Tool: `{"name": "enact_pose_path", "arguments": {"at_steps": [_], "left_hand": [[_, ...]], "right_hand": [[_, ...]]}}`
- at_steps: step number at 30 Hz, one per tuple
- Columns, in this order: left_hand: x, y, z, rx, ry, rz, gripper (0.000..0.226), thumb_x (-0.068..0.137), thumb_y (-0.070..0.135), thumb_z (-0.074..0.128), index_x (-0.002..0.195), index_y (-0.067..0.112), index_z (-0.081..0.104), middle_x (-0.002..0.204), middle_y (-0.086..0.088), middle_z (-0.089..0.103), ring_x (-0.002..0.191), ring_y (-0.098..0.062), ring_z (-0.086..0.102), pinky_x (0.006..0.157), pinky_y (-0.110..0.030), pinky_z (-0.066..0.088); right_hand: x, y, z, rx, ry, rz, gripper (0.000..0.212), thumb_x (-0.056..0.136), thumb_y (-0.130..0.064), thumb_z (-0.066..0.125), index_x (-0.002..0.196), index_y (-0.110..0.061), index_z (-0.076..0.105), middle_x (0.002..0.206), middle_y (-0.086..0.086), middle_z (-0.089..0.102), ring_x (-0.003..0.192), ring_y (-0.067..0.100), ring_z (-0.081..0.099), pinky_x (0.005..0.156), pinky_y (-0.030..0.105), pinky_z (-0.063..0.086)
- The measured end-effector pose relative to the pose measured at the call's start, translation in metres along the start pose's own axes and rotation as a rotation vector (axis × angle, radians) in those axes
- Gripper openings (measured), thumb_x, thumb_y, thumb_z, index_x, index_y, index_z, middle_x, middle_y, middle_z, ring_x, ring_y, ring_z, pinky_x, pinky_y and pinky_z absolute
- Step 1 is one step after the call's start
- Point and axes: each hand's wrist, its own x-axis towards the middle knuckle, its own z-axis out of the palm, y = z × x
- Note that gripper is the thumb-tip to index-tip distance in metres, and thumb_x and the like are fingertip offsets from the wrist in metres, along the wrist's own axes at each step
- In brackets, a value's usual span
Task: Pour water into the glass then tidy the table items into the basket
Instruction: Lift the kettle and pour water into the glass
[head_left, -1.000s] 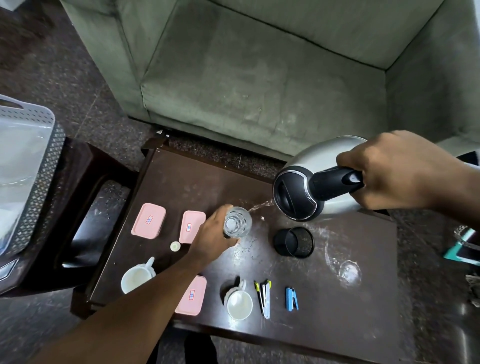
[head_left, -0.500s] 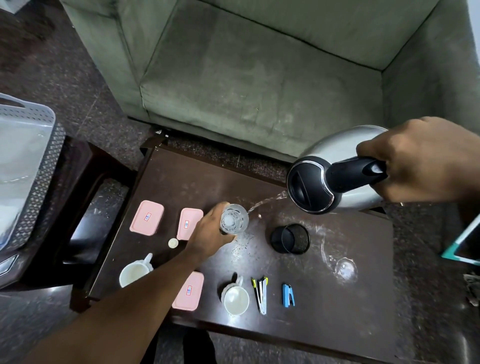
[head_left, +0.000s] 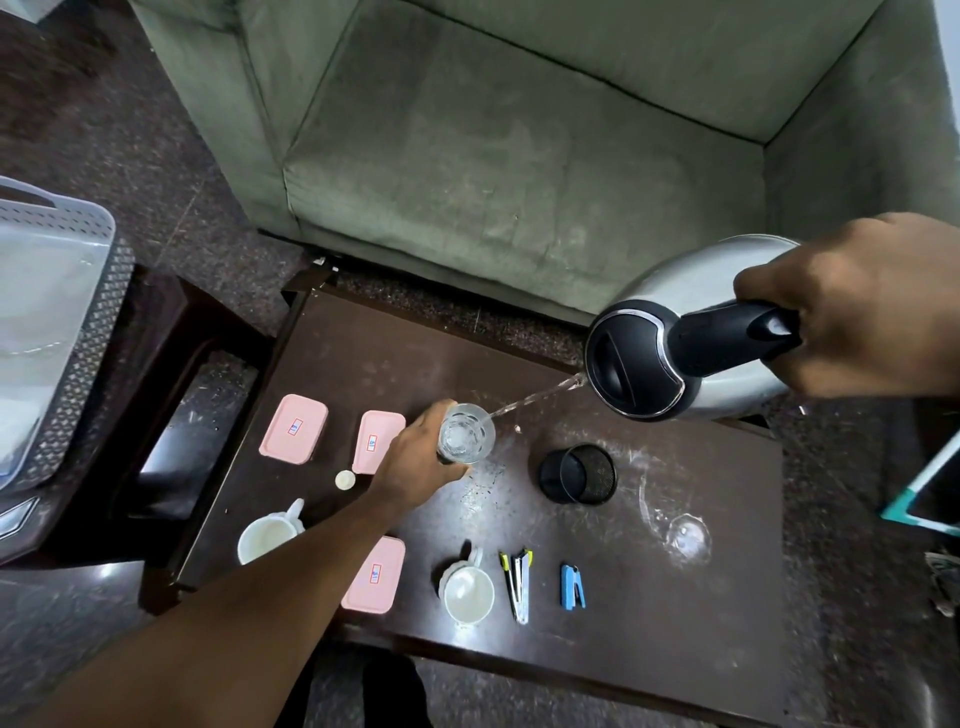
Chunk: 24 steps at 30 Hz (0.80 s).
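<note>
The steel kettle (head_left: 696, 358) with its black lid was tilted, spout pointing left and down, a thin stream of water (head_left: 535, 397) arcing into the clear cut glass (head_left: 466, 434). The right hand (head_left: 857, 306) held a closed grip on the black handle. Left of that grip, the left hand (head_left: 415, 462) wrapped the upright glass on the dark surface (head_left: 675, 597)

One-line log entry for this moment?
phase: pouring | left hand: holds glass | right hand: tilts kettle | basket: untouched
</note>
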Motion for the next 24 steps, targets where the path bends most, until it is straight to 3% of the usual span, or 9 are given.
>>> {"name": "enact_pose_path", "arguments": {"at_steps": [8, 24], "left_hand": [[-0.002, 0.000, -0.001, 0.004, 0.008, -0.013, 0.084, 0.067, 0.026, 0.090, 0.138, 0.031, 0.045, 0.132, 0.004, 0.065, 0.115, -0.024, 0.063, 0.096, -0.034, 0.050], [-0.003, 0.003, -0.003, -0.007, 0.008, -0.003, 0.083, 0.068, 0.023, 0.090, 0.140, 0.024, 0.048, 0.134, 0.000, 0.066, 0.117, -0.028, 0.063, 0.098, -0.036, 0.050]], "right_hand": [[0.002, -0.003, -0.007, -0.021, -0.008, 0.001, 0.022, 0.055, -0.028, 0.052, 0.063, -0.024, 0.033, 0.046, -0.004, 0.039, 0.039, 0.028, 0.044, 0.044, 0.025, 0.039], [0.006, -0.011, -0.014, -0.053, -0.026, -0.018, 0.013, 0.058, -0.036, 0.039, 0.064, -0.026, 0.034, 0.047, -0.007, 0.039, 0.038, 0.025, 0.044, 0.045, 0.023, 0.039]]}}
